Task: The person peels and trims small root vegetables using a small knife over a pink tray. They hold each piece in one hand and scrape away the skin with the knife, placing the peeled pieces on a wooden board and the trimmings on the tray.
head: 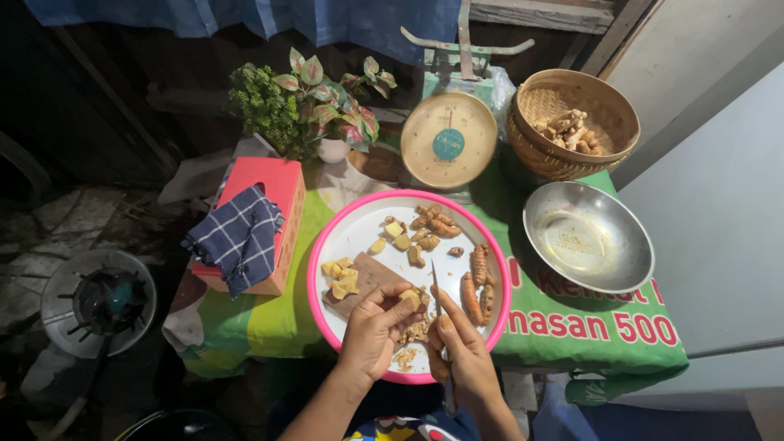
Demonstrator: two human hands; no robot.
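My left hand (pixel 374 327) grips a small pale root piece (pixel 411 298) over the near part of a pink-rimmed white tray (pixel 327 237). My right hand (pixel 464 353) holds a thin knife (pixel 435 292), its blade pointing away beside that piece. A brown cutting board (pixel 369 276) lies on the tray with yellowish cut chunks (pixel 341 278) on it. Orange-brown turmeric roots (pixel 476 282) lie at the tray's right, more root pieces (pixel 431 222) at its far side. Peel scraps (pixel 412 335) lie between my hands.
An empty steel bowl (pixel 588 237) stands right of the tray. Behind it are a woven basket (pixel 572 122) of ginger, a round dial scale (pixel 447 139) and a potted plant (pixel 314 102). A pink tissue box (pixel 278 192) with a checked cloth (pixel 237 237) stands at the left. A stove (pixel 98 300) is on the floor.
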